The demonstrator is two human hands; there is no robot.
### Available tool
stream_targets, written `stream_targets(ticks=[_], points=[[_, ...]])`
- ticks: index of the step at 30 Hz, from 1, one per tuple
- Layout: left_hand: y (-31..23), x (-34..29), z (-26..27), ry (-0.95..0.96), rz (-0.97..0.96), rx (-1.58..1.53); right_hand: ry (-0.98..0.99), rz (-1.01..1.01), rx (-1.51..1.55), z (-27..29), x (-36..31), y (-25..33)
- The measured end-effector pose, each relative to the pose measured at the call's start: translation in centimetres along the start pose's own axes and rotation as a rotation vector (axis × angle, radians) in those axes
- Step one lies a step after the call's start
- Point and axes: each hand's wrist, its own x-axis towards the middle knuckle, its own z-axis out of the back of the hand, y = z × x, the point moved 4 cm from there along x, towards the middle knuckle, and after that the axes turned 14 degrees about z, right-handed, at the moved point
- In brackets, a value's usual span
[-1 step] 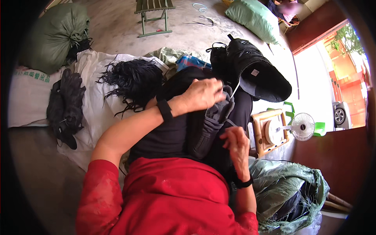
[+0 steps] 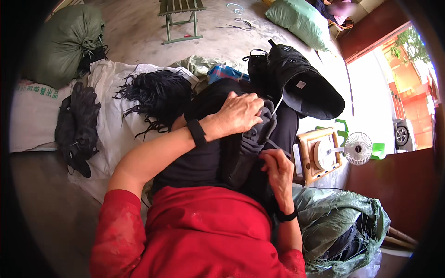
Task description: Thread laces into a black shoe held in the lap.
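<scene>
On my lap lies a dark grey and black shoe upper (image 2: 254, 144), its toe end toward my body. My left hand (image 2: 238, 113) rests over its upper end, fingers bent and pressed together by the opening; whatever is in the fingertips is hidden. My right hand (image 2: 278, 169) is curled close to the upper's right side, thumb and fingers together, next to a dark shoelace (image 2: 274, 144). Past my left hand, more black shoe uppers (image 2: 289, 60) lie across my knee, one with its opening facing me. A white cord (image 2: 278, 106) runs between them and the grey upper.
Left of my knees, a pile of black laces (image 2: 157, 95) and several black uppers (image 2: 79, 123) lie on white sacking (image 2: 110, 113). At right stand a bamboo stool (image 2: 303, 148) with a small fan (image 2: 358, 148) and an open green sack (image 2: 333, 231). A folding stool (image 2: 181, 23) stands ahead.
My left hand has lowered slightly, its fingers now bent down onto the upper. My right hand has shifted a little left and up, closer to the upper.
</scene>
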Motion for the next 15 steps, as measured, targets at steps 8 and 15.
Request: stream_targets(ticks=[8,15], points=[[1.0,1.0,0.2,0.236,0.046,-0.199,-0.149,-0.013,-0.047,-0.7,1.5,0.5],[2.1,1.9,0.0,0.608,0.177,-0.704,-0.144,0.002,-0.178,-1.2,1.3,-0.3]])
